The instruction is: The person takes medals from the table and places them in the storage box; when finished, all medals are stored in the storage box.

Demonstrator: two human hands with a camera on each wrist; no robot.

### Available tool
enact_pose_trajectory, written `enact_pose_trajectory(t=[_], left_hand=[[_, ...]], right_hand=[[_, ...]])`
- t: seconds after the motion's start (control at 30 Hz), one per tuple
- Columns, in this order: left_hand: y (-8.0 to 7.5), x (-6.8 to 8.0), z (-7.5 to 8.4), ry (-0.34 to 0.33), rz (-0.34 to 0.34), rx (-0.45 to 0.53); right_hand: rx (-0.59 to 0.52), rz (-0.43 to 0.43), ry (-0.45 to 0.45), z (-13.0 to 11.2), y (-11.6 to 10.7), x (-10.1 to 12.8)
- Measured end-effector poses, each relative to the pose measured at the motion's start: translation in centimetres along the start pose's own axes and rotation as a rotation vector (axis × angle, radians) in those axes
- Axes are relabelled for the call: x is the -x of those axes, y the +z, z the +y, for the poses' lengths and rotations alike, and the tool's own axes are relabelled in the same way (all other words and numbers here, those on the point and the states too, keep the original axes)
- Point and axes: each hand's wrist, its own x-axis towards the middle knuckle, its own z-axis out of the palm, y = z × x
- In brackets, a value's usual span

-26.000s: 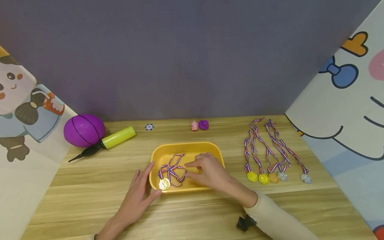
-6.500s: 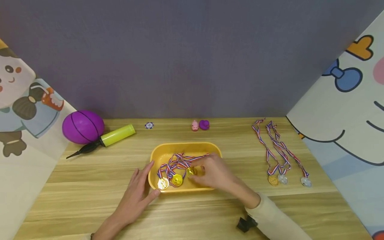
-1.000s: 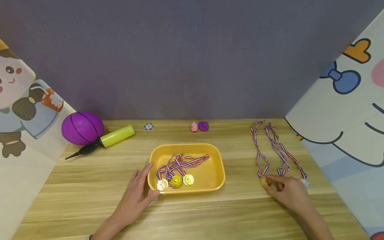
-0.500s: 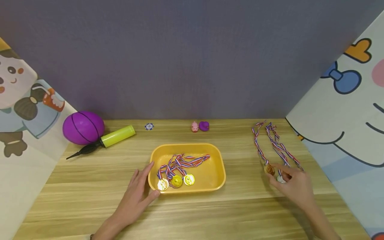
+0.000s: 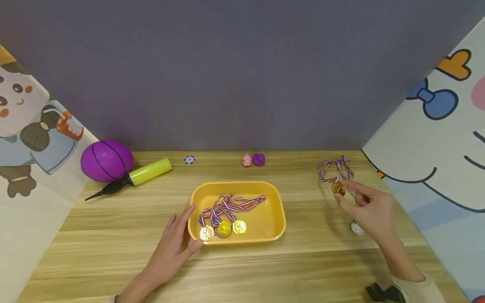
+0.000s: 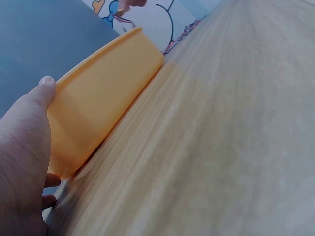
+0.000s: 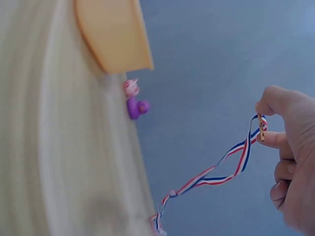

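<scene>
A yellow tray sits mid-table with three gold medals and their striped ribbons inside. My left hand rests flat on the table with straight fingers against the tray's left wall. My right hand is raised above the table at the right and pinches a bronze medal between thumb and forefinger. Its red, white and blue ribbon trails down to the table. A silver medal lies just below that hand.
A purple ball and a yellow-green hand pump lie at the back left. A small blue chip and a pink and a purple toy stand by the grey back wall. Cartoon-printed panels close both sides.
My right hand left the tray, reached to the medals at the right, pinched the bronze one and lifted it up and back, bunching its ribbon. The left hand stayed put.
</scene>
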Motion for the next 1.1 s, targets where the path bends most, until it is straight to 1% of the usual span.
enact_pose_trajectory(t=[0.13,0.3,0.37,0.47,0.67,0.77,0.83,0.87,0.93,1.1], left_hand=[[0.0,0.0,0.1,-0.001,-0.001,0.002],[0.0,0.0,0.1,-0.003,-0.001,0.003],[-0.1,0.0,0.1,-0.006,-0.003,0.003],[-0.1,0.0,0.1,-0.007,-0.005,0.004],[-0.1,0.0,0.2,-0.008,-0.002,-0.002],[-0.1,0.0,0.2,-0.010,-0.003,-0.001],[-0.1,0.0,0.2,-0.010,-0.004,0.000],[-0.1,0.0,0.2,-0.010,-0.004,0.001],[-0.1,0.0,0.1,-0.008,-0.005,0.000],[0.0,0.0,0.0,-0.003,-0.002,-0.001]], right_hand=[[-0.059,0.018,-0.002,-1.0,0.0,-0.9],[-0.118,0.045,-0.037,-1.6,0.3,-1.9],[-0.148,0.059,-0.066,-1.7,0.6,-2.2],[-0.224,0.079,-0.093,-2.1,1.0,-2.7],[-0.346,0.138,-0.065,-3.6,1.4,-4.2],[-0.482,0.173,-0.079,-4.4,1.5,-5.2],[-0.578,0.195,-0.064,-4.9,1.6,-5.8],[-0.603,0.204,-0.054,-5.2,1.6,-6.1],[-0.629,0.218,-0.037,-5.8,1.6,-6.6],[-0.648,0.229,-0.022,-7.3,1.7,-7.9]])
